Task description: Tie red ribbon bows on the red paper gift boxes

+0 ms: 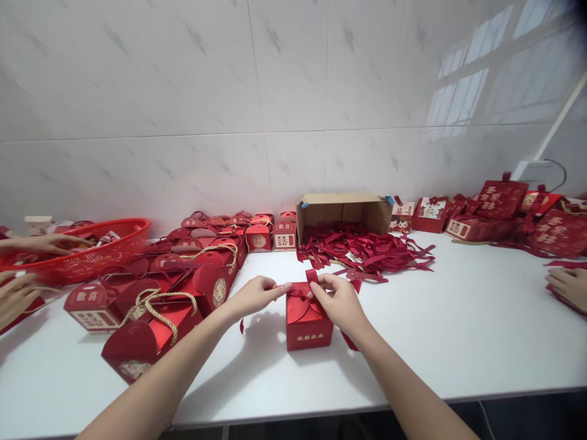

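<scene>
A small red gift box [309, 328] with gold lettering stands upright on the white table, a dark red ribbon [299, 294] across its top. My left hand [259, 296] is at the box's upper left edge, thumb and forefinger pinched on the ribbon. At the upper right of the box, my right hand [338, 299] pinches a raised loop of the same ribbon. Ribbon ends hang down on both sides of the box.
Many red boxes [177, 318] fill the left side. Behind are a red basket [137, 235] and a cardboard box [342, 198] spilling ribbons [367, 247]. More boxes [502, 198] stand back right. Other people's hands [568, 284] show at both edges.
</scene>
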`<state>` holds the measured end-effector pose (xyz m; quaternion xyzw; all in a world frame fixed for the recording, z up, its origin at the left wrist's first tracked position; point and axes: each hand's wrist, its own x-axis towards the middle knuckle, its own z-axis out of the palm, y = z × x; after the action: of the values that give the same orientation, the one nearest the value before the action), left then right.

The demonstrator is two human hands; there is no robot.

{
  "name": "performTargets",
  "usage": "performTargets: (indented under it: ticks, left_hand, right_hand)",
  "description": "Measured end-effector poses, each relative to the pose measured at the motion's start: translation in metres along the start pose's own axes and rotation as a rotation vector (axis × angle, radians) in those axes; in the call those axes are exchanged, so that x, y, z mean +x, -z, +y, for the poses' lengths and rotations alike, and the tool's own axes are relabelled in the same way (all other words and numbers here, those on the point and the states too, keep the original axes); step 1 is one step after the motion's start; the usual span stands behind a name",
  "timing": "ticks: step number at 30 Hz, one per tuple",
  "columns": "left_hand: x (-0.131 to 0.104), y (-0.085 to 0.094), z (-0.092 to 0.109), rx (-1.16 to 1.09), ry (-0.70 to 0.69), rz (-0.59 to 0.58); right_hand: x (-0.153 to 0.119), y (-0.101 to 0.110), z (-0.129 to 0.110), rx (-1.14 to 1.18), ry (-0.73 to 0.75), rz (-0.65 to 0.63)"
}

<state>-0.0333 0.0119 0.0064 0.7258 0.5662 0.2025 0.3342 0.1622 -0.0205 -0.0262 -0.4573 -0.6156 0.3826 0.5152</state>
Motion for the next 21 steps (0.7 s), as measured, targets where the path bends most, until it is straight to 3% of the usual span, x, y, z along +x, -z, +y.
performTargets:
  ticks: [5,10,13,16,21]
  left_hand:
    - [-0.017,0.015,0.030,-0.290,-0.153,-0.071]
    - [-0.017,0.013,0.058,-0.513,-0.210,-0.070]
    - [-0.005,0.007,0.066,-0.558,-0.291,-0.144]
    - [0.008,0.002,0.065,-0.538,-0.386,-0.172]
    - [0.011,-0.003,0.038,-0.231,-0.425,0.066]
  right_hand:
    - [-0.002,-0.009,-0.001,-0.252,0.067,0.102]
    - [-0.008,-0.012,-0.007,-0.463,0.286,0.000]
    - [-0.009,-0.012,-0.007,-0.494,0.283,-0.010]
    - [-0.006,-0.011,-0.005,-0.452,0.243,0.003]
    - [-0.001,-0.007,-0.002,-0.338,0.253,-0.042]
